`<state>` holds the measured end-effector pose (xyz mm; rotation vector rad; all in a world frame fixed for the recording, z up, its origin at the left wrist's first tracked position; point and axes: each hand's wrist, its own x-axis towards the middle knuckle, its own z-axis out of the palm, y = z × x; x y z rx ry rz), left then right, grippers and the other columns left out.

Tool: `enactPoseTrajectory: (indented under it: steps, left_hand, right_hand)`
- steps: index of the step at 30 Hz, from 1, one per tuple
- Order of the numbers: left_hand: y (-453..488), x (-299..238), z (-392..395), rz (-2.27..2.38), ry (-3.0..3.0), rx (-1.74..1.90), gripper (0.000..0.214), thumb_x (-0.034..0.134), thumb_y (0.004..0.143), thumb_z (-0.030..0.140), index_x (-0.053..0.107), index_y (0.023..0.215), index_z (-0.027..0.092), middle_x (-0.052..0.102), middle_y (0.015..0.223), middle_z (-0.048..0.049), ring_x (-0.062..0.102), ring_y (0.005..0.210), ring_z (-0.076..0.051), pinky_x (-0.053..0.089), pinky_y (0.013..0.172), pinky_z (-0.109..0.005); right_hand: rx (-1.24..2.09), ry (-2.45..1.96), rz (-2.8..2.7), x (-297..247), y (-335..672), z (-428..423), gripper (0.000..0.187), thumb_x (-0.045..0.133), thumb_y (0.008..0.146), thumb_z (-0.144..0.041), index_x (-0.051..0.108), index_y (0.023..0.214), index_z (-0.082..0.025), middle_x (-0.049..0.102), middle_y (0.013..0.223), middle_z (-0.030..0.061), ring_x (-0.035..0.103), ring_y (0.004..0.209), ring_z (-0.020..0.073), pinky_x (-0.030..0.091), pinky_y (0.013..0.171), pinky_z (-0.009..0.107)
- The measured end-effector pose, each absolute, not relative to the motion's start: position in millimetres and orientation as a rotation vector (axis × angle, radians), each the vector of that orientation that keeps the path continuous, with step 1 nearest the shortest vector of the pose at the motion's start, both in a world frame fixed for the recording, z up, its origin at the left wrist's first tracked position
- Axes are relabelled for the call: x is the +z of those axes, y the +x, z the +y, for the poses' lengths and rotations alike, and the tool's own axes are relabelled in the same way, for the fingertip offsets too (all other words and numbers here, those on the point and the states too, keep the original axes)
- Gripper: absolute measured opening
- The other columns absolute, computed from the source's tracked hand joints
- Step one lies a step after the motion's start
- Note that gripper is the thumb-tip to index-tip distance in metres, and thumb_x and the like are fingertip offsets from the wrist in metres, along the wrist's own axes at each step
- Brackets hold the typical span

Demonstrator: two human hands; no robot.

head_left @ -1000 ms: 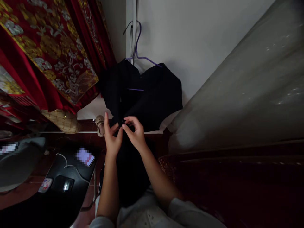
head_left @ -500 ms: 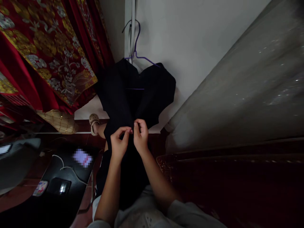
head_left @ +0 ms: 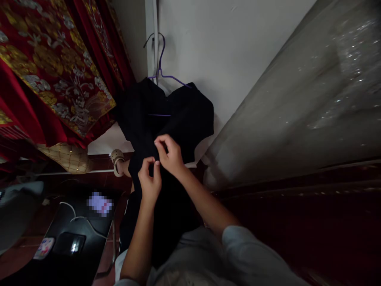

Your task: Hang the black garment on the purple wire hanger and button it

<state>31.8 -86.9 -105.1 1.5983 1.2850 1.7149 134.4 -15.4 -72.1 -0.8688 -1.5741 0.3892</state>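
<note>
A black short-sleeved garment [head_left: 190, 115] with a V-shaped open front hangs on a purple hanger [head_left: 162, 51], whose hook is over a white upright post. My left hand [head_left: 149, 180] is closed, thumb and forefinger pinching at the garment's front edge. Slightly higher and to the right, my right hand [head_left: 171, 155] pinches the same front with thumb and fingertips. Whether a button sits between the fingers is too dark to tell. The garment's lower part merges with dark cloth below my hands.
Red gowns with gold and silver embroidery [head_left: 59, 75] hang at left. A black bench [head_left: 86, 234] carries a blurred-out phone [head_left: 100, 203], a dark phone [head_left: 69, 243] and a white cable. Plastic-covered clothing [head_left: 282, 107] fills the right side. My foot wears a beige clog [head_left: 117, 161].
My right hand has moved up and left along the garment's front, now above my left hand. My left hand has stayed nearly in place. The view has shifted slightly.
</note>
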Motion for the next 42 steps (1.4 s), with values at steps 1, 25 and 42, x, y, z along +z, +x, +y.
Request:
enactPoseTrajectory:
  steps: [1, 25, 42]
  left_hand:
    - [35.5, -105.3, -88.3, 1.27, 1.619, 1.678, 0.014, 0.057, 0.103, 0.033, 0.063, 0.1, 0.021, 0.067, 0.091, -0.004, 0.066, 0.088, -0.019, 0.051, 0.083, -0.029]
    - [38.0, 53.5, 97.7, 0.873, 2.262, 1.561, 0.031, 0.064, 0.103, 0.048, 0.066, 0.093, 0.02, 0.067, 0.076, -0.0034, 0.073, 0.091, -0.023, 0.057, 0.082, -0.034]
    - [-133.7, 15.0, 156.2, 1.834, 1.987, 1.345, 0.035, 0.039, 0.107, 0.022, 0.047, 0.073, 0.019, 0.049, 0.062, 0.0039, 0.062, 0.082, -0.013, 0.049, 0.084, -0.031]
  right_hand:
    - [0.335, -0.884, -1.568, -58.6, 140.3, 3.8, 0.027, 0.044, 0.106, -0.046, 0.059, 0.098, -0.025, 0.067, 0.096, 0.0068, 0.065, 0.09, 0.0215, 0.055, 0.087, 0.038]
    - [-0.219, -0.896, -1.8, 26.5, 210.3, 79.2, 0.032, 0.039, 0.111, -0.045, 0.061, 0.107, -0.022, 0.072, 0.096, 0.0055, 0.072, 0.092, 0.0208, 0.055, 0.084, 0.034]
    - [-0.164, -0.717, -2.395, -102.3, 203.4, 60.1, 0.028, 0.039, 0.109, -0.026, 0.062, 0.096, -0.017, 0.074, 0.081, 0.0057, 0.064, 0.062, 0.0145, 0.039, 0.058, 0.027]
